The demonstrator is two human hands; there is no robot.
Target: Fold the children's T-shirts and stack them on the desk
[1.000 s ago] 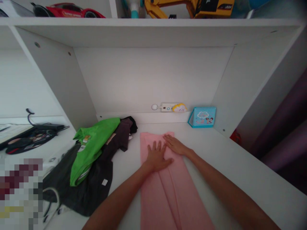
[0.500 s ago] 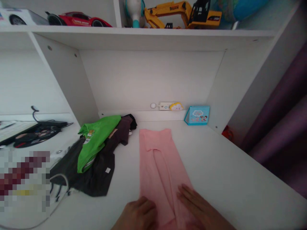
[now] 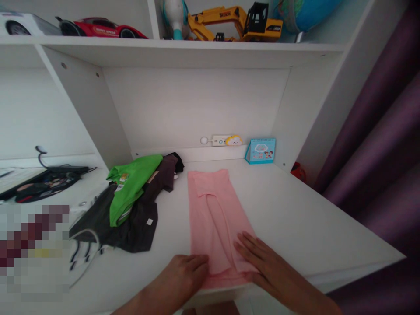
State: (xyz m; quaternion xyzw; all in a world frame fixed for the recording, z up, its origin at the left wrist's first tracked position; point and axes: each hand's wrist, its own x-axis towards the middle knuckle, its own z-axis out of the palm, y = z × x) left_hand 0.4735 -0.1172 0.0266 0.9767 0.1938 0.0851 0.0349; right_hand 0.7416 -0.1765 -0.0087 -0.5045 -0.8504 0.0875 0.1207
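Observation:
A pink garment (image 3: pixel 200 223) lies flat on the white desk, its sides folded in toward the middle to make a long strip. At its lower left edge my left hand (image 3: pixel 188 273) has its fingers curled and pressed together on the cloth. My right hand (image 3: pixel 259 258) rests palm down on the lower right side, fingers stretched out. The lower hem reaches the front edge of the desk. Whatever lies under my left fingers is hidden.
Left of the pink cloth is a pile with a green shirt (image 3: pixel 136 179) over dark clothes (image 3: pixel 138 232). A blue desk calendar (image 3: pixel 261 151) and a power strip (image 3: pixel 219 140) stand at the back. The shelf above holds a toy excavator (image 3: pixel 236 22) and a red toy car (image 3: pixel 101 28).
The camera view has shifted, so the desk's front edge and the garment's lower hem now show. My left hand stays at the left edge, and my right hand remains flat on the right side.

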